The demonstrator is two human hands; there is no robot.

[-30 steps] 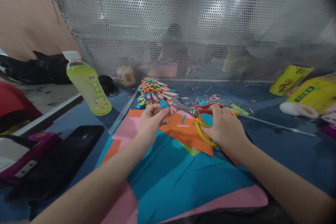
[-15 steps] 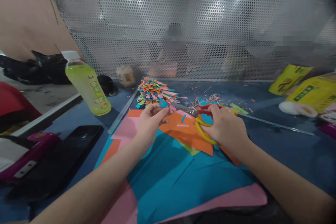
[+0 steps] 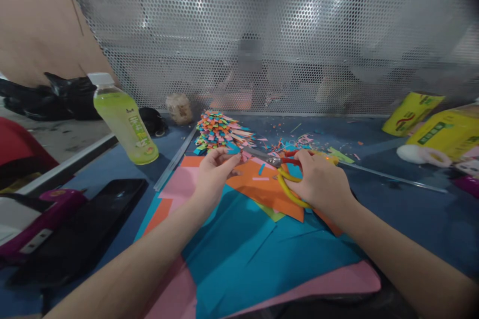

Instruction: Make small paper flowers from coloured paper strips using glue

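Note:
Between its thumb and fingers, my left hand (image 3: 215, 172) pinches a small piece of blue paper (image 3: 233, 148). My right hand (image 3: 320, 179) grips scissors (image 3: 275, 161) with red and yellow handles, their blades pointing left at the pinched paper. Under both hands lie sheets of coloured paper: an orange sheet (image 3: 250, 177), a large blue sheet (image 3: 235, 239) and a pink sheet (image 3: 183, 182). Two narrow cut strips, one blue and one pink, rest on the orange sheet. Just beyond my left hand is a heap of folded coloured paper pieces (image 3: 219, 129).
On the left stand a green drink bottle (image 3: 125, 124) and a dark phone (image 3: 86, 224) beside a purple-and-white object (image 3: 41, 219). Paper scraps (image 3: 295, 143) litter the back. Yellow packages (image 3: 415, 112) sit at right. A perforated metal panel (image 3: 224, 20) closes off the far side.
The scissors' yellow handle loop has swung slightly as my right hand moves a little. My left hand keeps its pinch on the blue paper in nearly the same spot.

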